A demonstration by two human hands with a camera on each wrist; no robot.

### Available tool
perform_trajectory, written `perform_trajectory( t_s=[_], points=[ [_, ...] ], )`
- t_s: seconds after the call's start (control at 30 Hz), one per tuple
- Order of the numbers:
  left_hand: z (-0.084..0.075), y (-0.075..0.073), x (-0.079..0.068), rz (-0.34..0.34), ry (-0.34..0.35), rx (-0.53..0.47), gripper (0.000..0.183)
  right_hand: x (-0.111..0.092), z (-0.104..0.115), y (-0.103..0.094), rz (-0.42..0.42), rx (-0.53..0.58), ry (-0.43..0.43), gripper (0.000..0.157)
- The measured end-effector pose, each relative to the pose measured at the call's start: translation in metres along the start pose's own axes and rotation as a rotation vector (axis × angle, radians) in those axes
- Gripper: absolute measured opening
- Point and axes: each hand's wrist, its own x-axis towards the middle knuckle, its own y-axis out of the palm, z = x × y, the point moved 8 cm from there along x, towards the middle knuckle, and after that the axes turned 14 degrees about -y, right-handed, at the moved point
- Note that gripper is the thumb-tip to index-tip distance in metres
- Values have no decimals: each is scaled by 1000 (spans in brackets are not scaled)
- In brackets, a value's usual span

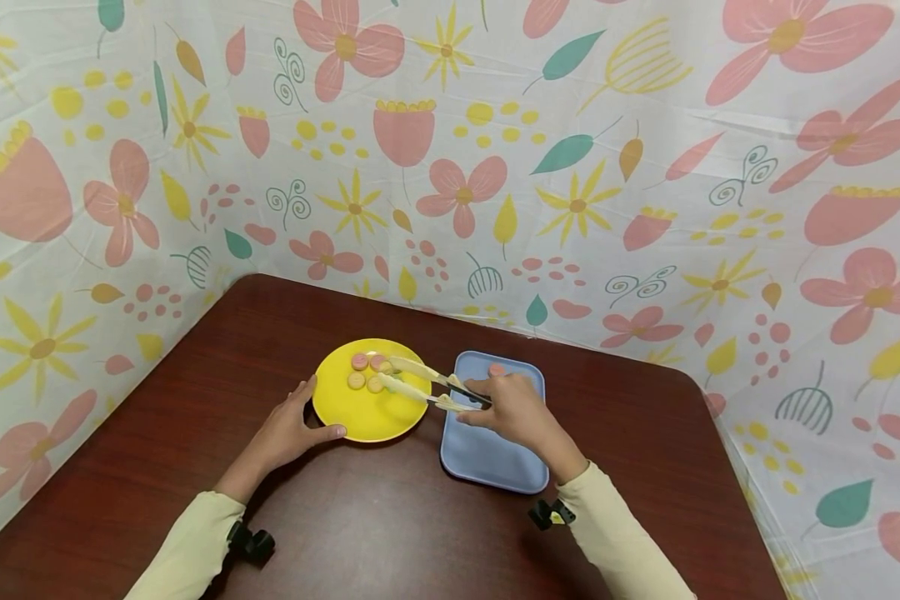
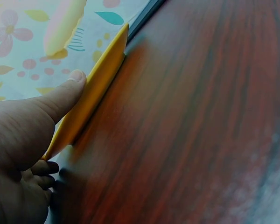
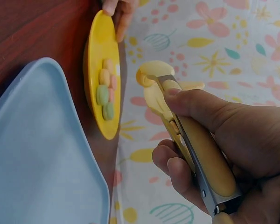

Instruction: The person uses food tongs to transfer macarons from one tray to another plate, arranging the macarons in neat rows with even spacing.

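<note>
My left hand (image 1: 288,429) holds the rim of a round yellow plate (image 1: 367,421), thumb on the near edge and fingers around the left side. Several small macarons (image 3: 104,77) in pink, cream-orange and green sit grouped on the plate. In my right hand (image 1: 517,412) is a pair of cream-coloured tongs (image 1: 412,387) with metal arms, gripped between thumb and fingers. Their spread tips are over the macarons; whether they touch one cannot be told. A pink macaron (image 1: 497,369) lies at the far end of the blue tray (image 1: 495,467), beneath my right hand.
The blue tray stands just right of the plate on a dark reddish-brown wooden table (image 1: 390,517). A floral cloth (image 1: 465,125) hangs behind the table and along its sides. A black wrist device (image 1: 251,543) sits on each sleeve.
</note>
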Motion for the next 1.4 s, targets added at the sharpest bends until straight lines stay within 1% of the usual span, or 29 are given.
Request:
perform_trajectory(
  t_s=[0.3, 0.57, 0.7, 0.9, 1.0, 1.2, 1.4],
  points=[
    [0, -1, -1, 1, -4, -1, 120, 10, 7, 17, 24, 22, -41, 44],
    [1, -1, 0, 0, 2, -2, 118, 17, 11, 34, 49, 107, -53, 39],
    [1, 0, -1, -1, 5, -8, 118, 21, 14, 41, 63, 139, -65, 40],
    [2, 1, 0, -1, 2, -11, 119, 24, 16, 52, 89, 147, -61, 35],
    [2, 1, 1, -1, -1, -8, 119, 24, 17, 54, 97, 150, -50, 35],
    [1, 1, 0, -3, -3, -5, 119, 25, 17, 56, 96, 155, -45, 40],
    [0, -1, 0, 1, 1, -9, 119, 22, 19, 48, 96, 153, -34, 40]
  ],
)
